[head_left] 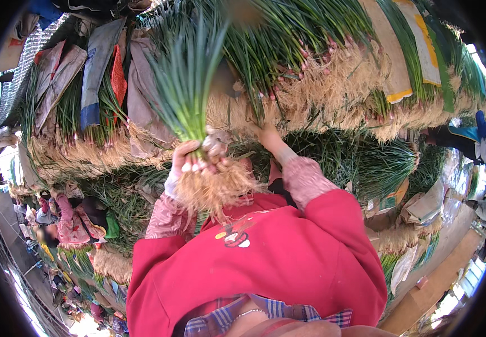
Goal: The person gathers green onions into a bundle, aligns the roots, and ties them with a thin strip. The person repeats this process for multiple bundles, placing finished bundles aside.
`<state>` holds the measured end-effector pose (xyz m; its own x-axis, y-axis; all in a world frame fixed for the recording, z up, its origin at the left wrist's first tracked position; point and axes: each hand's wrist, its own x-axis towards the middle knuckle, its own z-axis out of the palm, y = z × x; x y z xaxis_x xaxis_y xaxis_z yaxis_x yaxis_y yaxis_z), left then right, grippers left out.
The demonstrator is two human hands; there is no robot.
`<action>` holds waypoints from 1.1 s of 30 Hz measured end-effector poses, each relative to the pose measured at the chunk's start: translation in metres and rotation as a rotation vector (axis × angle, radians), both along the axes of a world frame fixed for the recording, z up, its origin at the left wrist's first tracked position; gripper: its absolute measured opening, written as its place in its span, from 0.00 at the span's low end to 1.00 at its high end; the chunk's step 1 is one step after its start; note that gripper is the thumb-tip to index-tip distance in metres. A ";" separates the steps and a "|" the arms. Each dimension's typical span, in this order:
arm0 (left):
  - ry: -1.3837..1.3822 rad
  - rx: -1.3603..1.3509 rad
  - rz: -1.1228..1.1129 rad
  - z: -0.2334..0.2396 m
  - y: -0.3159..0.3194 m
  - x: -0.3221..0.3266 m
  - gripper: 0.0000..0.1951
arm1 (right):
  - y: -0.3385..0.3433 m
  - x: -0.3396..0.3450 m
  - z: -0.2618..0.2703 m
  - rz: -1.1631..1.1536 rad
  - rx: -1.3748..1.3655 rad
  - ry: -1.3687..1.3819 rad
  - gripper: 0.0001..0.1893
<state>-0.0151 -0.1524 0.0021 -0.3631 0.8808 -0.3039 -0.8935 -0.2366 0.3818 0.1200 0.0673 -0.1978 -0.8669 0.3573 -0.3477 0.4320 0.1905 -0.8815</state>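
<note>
My left hand is closed around a bunch of green onions, their green leaves pointing up and away and their pale bulbs and tangled roots hanging over my sleeve. A glove or wrap seems to cover part of this hand. My right hand reaches to the near edge of a long pile of green onions, at the lower end of a few stalks. Its fingertips are partly hidden among roots, so whether they grip the stalks is unclear.
Cloths and sacks lie over the pile at left, more sacks at right. Loose leaves cover the ground. Another person is at lower left; part of another person shows at right. A root-edged bundle lies right of me.
</note>
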 end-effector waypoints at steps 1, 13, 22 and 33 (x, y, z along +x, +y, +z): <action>0.096 0.189 -0.033 -0.003 -0.005 -0.009 0.24 | 0.007 0.019 0.002 0.029 0.070 0.038 0.26; -0.131 -0.034 0.040 -0.015 0.036 -0.002 0.22 | 0.118 0.027 0.061 0.264 0.324 -0.086 0.29; -0.022 -0.059 -0.040 -0.002 0.049 0.013 0.21 | 0.073 0.008 0.130 0.250 0.168 -0.184 0.26; 0.032 -0.250 0.065 -0.037 0.084 0.017 0.14 | 0.068 -0.023 0.194 0.084 0.384 0.153 0.34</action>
<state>0.0018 -0.0680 -0.0348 -0.4297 0.7544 -0.4962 -0.8658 -0.1883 0.4635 0.0968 0.1354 -0.0038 -0.9297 0.3620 -0.0682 0.2711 0.5469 -0.7921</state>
